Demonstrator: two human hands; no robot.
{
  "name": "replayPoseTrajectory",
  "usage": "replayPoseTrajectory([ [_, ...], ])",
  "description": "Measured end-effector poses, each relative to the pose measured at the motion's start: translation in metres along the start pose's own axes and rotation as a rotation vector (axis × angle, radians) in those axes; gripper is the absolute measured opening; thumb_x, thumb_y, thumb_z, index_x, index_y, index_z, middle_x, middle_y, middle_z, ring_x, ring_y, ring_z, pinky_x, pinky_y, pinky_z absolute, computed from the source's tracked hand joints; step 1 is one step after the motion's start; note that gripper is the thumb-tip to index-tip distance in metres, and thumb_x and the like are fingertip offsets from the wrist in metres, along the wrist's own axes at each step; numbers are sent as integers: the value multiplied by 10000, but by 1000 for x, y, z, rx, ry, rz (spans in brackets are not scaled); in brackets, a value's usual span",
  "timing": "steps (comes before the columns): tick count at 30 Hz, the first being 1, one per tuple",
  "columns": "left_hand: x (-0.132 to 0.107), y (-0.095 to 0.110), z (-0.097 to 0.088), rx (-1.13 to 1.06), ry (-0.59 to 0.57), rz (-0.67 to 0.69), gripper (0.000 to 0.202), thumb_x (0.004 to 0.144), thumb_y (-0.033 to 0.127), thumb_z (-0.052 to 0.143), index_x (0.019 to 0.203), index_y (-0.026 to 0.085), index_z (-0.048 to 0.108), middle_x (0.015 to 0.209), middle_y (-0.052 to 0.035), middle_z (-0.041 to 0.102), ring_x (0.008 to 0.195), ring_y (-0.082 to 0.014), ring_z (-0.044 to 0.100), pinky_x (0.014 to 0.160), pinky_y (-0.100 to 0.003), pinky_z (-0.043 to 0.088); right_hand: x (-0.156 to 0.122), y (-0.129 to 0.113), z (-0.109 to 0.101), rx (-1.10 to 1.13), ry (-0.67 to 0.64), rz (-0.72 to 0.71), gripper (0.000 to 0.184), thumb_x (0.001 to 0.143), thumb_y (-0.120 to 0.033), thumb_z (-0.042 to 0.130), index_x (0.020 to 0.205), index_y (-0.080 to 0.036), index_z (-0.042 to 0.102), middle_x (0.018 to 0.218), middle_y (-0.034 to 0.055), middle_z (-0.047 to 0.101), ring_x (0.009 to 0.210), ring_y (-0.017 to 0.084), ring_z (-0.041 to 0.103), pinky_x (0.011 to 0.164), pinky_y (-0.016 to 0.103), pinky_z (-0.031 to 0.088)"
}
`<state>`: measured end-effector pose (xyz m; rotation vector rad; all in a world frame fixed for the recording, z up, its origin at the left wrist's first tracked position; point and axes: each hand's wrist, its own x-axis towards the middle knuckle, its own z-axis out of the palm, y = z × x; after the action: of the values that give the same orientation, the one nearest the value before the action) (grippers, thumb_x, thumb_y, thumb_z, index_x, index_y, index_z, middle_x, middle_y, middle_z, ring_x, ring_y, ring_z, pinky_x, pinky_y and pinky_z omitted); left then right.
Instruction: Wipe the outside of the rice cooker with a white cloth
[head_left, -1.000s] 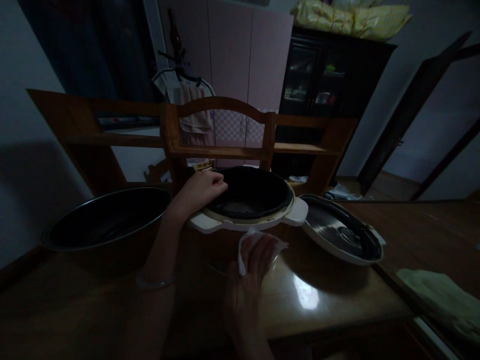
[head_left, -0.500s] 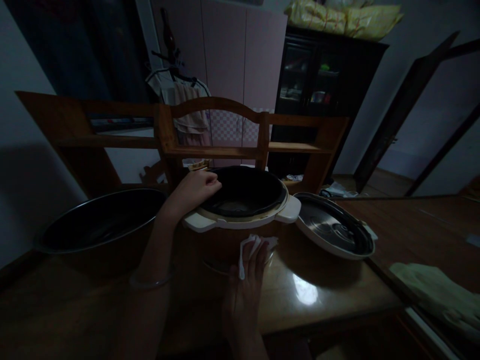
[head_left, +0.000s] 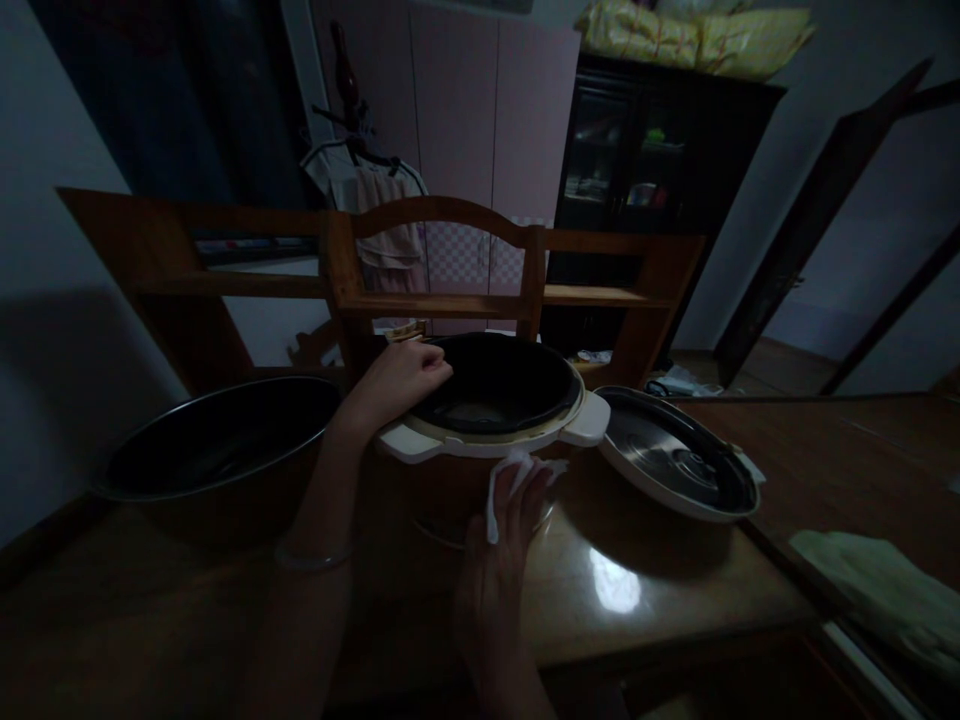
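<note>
An electric cooker (head_left: 495,450) with a white rim and side handles stands uncovered on the table, its inside dark. My left hand (head_left: 409,375) is closed over its rim at the left, the fingertips hidden from me. Against the cooker's front, just under the rim, my right hand (head_left: 510,520) presses a crumpled white cloth (head_left: 510,475), fingers laid along it. To the right lies the cooker's round lid (head_left: 682,460), its metal underside facing up. A wide dark pot (head_left: 217,430) sits to the left, beside my left forearm.
The glossy wooden table (head_left: 660,610) reflects a bright light spot. Behind the cooker rises a wooden shelf frame (head_left: 442,210). A pale green cloth (head_left: 877,580) lies at the right. Farther back are pink cupboards (head_left: 457,130) and a dark cabinet (head_left: 675,200).
My right hand and the white cloth have moved slightly up the cooker's front, nearer the rim. My left hand stays at the rim. The whole view has shifted a little.
</note>
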<state>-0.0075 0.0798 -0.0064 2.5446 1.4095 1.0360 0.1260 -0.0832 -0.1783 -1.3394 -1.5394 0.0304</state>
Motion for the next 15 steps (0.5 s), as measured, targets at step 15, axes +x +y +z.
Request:
replayPoseTrajectory([
  [15, -3, 4, -1, -22, 11, -31, 346, 847, 275, 540, 551, 197, 378, 540, 46, 358, 549, -113, 378, 580, -320, 228, -3, 22, -3, 25, 26, -41, 681, 1056, -211, 331, 1665, -296, 37, 1758, 10, 10, 1620, 254, -31, 1287, 582, 134],
])
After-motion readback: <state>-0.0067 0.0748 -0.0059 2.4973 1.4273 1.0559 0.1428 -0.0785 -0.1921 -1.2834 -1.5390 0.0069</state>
